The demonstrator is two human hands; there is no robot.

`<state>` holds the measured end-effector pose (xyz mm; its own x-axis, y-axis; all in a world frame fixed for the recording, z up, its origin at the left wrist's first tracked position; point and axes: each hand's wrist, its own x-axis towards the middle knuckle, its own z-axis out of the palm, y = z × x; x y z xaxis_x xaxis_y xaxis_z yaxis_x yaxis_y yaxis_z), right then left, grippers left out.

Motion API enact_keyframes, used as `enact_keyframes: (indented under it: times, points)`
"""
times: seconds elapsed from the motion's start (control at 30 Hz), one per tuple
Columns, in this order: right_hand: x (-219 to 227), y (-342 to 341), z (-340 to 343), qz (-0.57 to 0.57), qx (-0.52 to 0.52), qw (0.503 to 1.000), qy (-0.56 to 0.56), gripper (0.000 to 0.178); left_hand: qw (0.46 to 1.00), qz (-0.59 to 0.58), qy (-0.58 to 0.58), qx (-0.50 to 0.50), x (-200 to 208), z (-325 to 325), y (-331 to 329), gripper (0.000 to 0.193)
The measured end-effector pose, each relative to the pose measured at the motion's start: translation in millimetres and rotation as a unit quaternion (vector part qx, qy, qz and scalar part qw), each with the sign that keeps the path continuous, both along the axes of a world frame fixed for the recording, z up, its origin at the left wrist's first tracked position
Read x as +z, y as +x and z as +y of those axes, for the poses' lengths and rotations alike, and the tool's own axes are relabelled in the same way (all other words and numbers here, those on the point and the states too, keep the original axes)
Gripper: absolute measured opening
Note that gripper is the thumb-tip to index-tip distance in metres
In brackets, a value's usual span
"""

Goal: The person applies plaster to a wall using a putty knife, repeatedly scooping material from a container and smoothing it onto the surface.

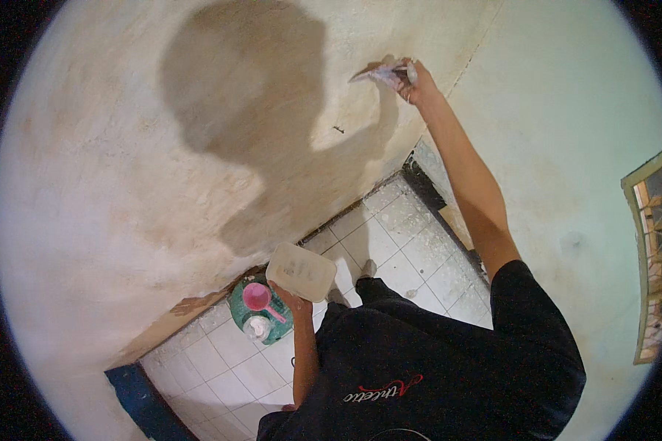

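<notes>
My right hand (417, 88) is raised high against the stained cream wall (88, 191), closed around a putty knife (381, 72). The blade points left and lies at or very close to the wall; whether it touches, I cannot tell. White smears cover the tool and the fingers. Low down, my left hand (290, 300) grips a pale, rectangular plastic tub (301, 270) by its near left side. Faint darker marks show on the tub, and I cannot make out what is in it.
Below my left hand, a green stool or tub (279, 332) bears a pink dipper (257, 296) and a white lump, perhaps a bag (257, 328). White floor tiles (232, 360) are spattered. A pale green wall (559, 147) with a framed window (651, 257) stands at the right.
</notes>
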<state>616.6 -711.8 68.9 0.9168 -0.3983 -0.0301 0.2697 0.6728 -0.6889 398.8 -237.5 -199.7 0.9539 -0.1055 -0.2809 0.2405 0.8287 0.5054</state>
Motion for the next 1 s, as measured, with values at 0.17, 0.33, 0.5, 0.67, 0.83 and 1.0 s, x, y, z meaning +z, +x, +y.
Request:
enact_keyframes:
  times: [0.17,0.33,0.5,0.67,0.83,1.0]
  points:
    - [61.2,-48.3,-16.2,-0.045,-0.034,0.922,-0.383,0.031,0.999,0.033,0.022,0.002,3.6,-8.7,1.1,0.069]
    - [7.9,-87.2,15.4,-0.051,-0.048,0.996,-0.057,0.032,0.974,-0.154,0.150,0.064,-2.4,6.6,-10.4,0.071]
    - [-152.0,-94.1,20.2,-0.056,0.003,0.996,-0.068,0.027,0.988,-0.029,0.128,0.078,11.4,18.9,-10.0,0.077]
    - [-296.7,-56.4,35.8,-0.075,0.114,0.990,0.033,0.024,0.974,-0.062,0.199,0.085,5.2,38.6,-22.1,0.075]
    - [-339.9,-19.4,-11.9,0.042,0.010,0.928,-0.370,0.055,0.981,-0.030,0.168,0.088,31.5,15.5,-12.9,0.073]
    - [-248.1,2.8,32.5,0.136,0.010,0.990,-0.020,0.052,0.978,-0.042,0.164,0.121,43.7,18.8,-27.4,0.067]
